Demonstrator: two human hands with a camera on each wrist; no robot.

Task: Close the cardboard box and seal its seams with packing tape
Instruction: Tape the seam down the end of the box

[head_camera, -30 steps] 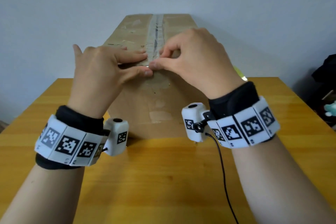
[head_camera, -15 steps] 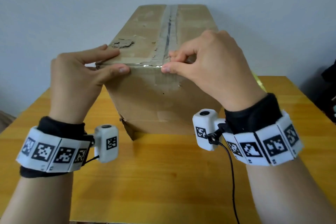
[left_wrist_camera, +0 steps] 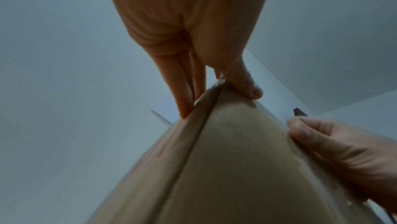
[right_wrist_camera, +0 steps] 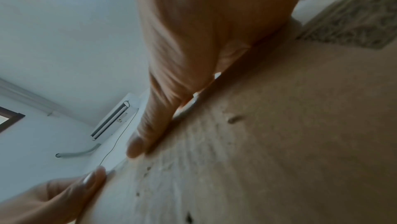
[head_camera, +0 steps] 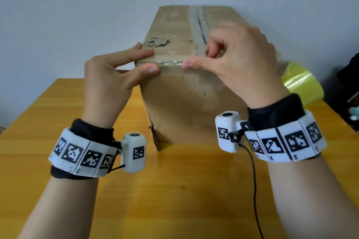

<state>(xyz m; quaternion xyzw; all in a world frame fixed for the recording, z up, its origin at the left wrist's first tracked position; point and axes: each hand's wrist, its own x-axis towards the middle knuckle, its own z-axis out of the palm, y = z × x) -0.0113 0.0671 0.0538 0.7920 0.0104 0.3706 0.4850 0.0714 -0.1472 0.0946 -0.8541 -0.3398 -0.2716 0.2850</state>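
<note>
The closed cardboard box (head_camera: 186, 106) stands on the wooden table (head_camera: 184, 190), with clear tape (head_camera: 198, 23) along its top centre seam. A shiny tape strip (head_camera: 168, 62) lies along the near top edge. My left hand (head_camera: 151, 60) is at the near left corner, straight fingers flat on top and thumb pressing the front face; the left wrist view shows the same grip (left_wrist_camera: 219, 102) on the box (left_wrist_camera: 225, 168). My right hand (head_camera: 199, 59) pinches the taped edge by the seam, thumb on the front and fingers curled on top. Its thumb (right_wrist_camera: 139, 142) lies along the edge.
A yellow tape roll (head_camera: 299, 81) sits on the table behind my right wrist, at the box's right side. A black cable (head_camera: 254, 180) hangs from the right wrist camera across the table. A pale wall stands close behind the box.
My left hand has slid left along the near top edge, from the centre seam to the left corner. The right hand has stayed by the seam.
</note>
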